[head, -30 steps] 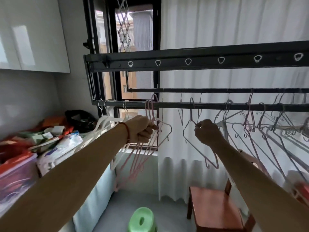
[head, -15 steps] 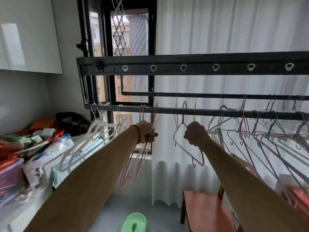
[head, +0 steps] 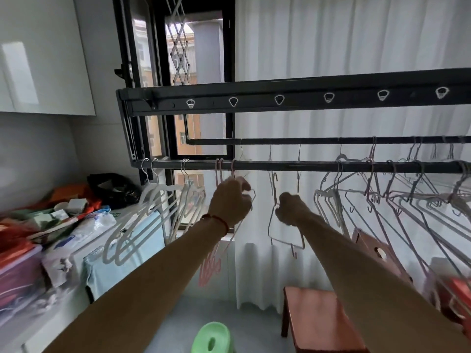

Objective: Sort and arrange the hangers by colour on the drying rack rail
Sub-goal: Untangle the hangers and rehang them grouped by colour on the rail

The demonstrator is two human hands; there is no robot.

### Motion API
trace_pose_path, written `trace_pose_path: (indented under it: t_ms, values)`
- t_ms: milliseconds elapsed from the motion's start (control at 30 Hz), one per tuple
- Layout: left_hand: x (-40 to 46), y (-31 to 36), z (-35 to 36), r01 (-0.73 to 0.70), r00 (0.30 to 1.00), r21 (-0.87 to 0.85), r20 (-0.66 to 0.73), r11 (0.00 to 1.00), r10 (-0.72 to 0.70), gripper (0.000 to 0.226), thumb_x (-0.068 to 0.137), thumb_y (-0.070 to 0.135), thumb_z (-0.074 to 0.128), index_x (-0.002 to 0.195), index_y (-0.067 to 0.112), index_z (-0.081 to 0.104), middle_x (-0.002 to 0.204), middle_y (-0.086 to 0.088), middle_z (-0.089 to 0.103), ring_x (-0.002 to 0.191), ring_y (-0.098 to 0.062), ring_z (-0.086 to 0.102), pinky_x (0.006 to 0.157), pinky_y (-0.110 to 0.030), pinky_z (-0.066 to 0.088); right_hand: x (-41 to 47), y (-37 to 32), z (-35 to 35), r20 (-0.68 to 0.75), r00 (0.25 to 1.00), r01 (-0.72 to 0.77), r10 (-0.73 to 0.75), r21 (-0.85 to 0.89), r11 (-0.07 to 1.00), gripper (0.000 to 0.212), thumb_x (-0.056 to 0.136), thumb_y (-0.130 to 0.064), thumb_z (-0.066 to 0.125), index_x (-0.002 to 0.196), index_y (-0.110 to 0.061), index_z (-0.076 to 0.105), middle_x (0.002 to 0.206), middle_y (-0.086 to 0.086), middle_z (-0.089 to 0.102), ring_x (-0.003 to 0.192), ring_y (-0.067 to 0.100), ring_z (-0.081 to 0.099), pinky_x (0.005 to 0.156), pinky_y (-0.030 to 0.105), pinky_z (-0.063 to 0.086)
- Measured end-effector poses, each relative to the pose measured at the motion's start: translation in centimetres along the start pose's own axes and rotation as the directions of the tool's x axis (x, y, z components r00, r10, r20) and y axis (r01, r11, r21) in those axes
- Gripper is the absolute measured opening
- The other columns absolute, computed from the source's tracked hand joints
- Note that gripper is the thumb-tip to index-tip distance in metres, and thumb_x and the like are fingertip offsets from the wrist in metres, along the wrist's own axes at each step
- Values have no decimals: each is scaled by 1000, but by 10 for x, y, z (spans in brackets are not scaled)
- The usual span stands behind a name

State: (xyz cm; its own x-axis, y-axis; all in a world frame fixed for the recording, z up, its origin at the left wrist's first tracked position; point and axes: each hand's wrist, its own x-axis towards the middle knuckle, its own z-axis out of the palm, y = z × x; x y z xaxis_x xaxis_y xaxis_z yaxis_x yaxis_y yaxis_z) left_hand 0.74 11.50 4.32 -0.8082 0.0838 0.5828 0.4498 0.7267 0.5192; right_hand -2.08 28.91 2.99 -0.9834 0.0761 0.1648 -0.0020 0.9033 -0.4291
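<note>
We have both hands up at the rail (head: 318, 166), the dark bar that runs left to right across the middle of the frame. Our left hand (head: 230, 201) is curled round the necks of the pink hangers (head: 210, 266), whose hooks sit on the rail just above it and whose thin bodies trail down and left under the forearm. Our right hand (head: 290, 208) is clenched on the neck of a grey hanger (head: 285, 242) just right of centre; its hook reaches up toward the rail, but we cannot tell whether it is seated. The coming move turns on the gap between the hands: the pink group lies just left of the grey hanger, along the rail's long axis, so the right hand is the nearer one to slide or lift it. The white hangers (head: 132, 225) are bunched at the left end; a tangle of mixed hangers (head: 397, 200) fills the right side, unsorted.
</note>
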Motion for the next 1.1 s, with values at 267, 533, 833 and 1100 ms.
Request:
trace_pose_path:
  t_ms: [267,533,833,1100]
  values:
    - [-31,-3,51,325,825,-39,500,945,-263,18,80,1,52,92,5,64,95,-12,58,94,-24,58,83,-33,48,-55,24,-8,179,983,-57,35,119,991,8,91,-1,47,87,-3,54,75,11,63,52,16,57,43,24,45]
    - [-63,-8,85,314,767,-181,627,932,-137,49,100,26,56,145,8,45,138,-12,54,125,-22,54,104,-27,42,-85,51,-84,509,846,-139,-158,497,857,31,94,-4,55,117,16,61,78,14,69,42,9,38,36,18,28]
    - [-82,-38,65,311,889,-192,405,931,-213,31,103,15,36,76,19,49,64,1,44,49,-10,37,47,-25,34,-103,64,-125,499,841,230,-210,23,973,34,93,-12,66,127,-17,60,98,9,70,60,12,55,50,23,47]
    - [-111,-45,21,558,783,-251,475,791,-401,34,105,30,41,76,17,50,62,-1,45,44,-9,31,43,-21,27,-88,34,-114,87,832,552,-548,-224,803,20,91,-15,67,97,-31,77,78,-17,63,65,-1,61,69,20,52]
